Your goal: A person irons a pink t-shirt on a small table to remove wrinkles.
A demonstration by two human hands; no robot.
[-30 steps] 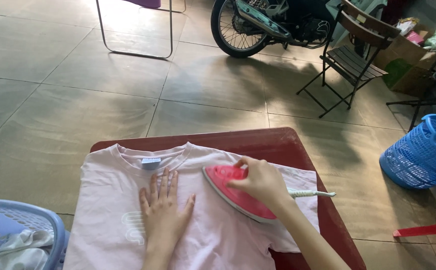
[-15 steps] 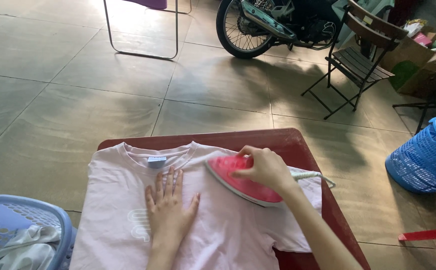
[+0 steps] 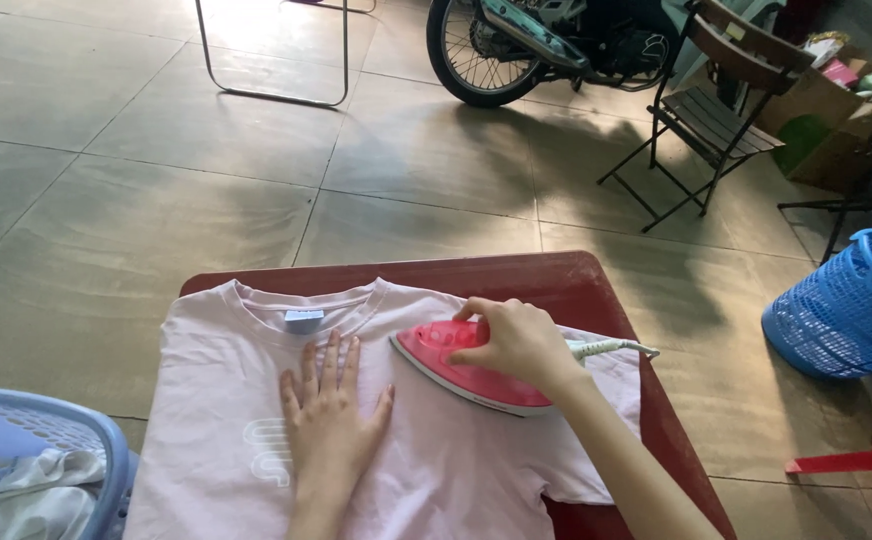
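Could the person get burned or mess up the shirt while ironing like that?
Maybe. The left hand lies flat on the pink T-shirt right beside the pink iron that the right hand grips, so a slip could burn the fingers. The white cord trails over the edge of the red table; a snag might tug the iron. If the iron sits in one spot, it could scorch the cloth.

The right hand (image 3: 516,345) covers the pink iron's (image 3: 456,365) handle, the pale pink T-shirt (image 3: 436,470) and light-blue laundry basket (image 3: 26,450) run off the bottom edge, and the motorcycle (image 3: 556,45) is cropped at the top.
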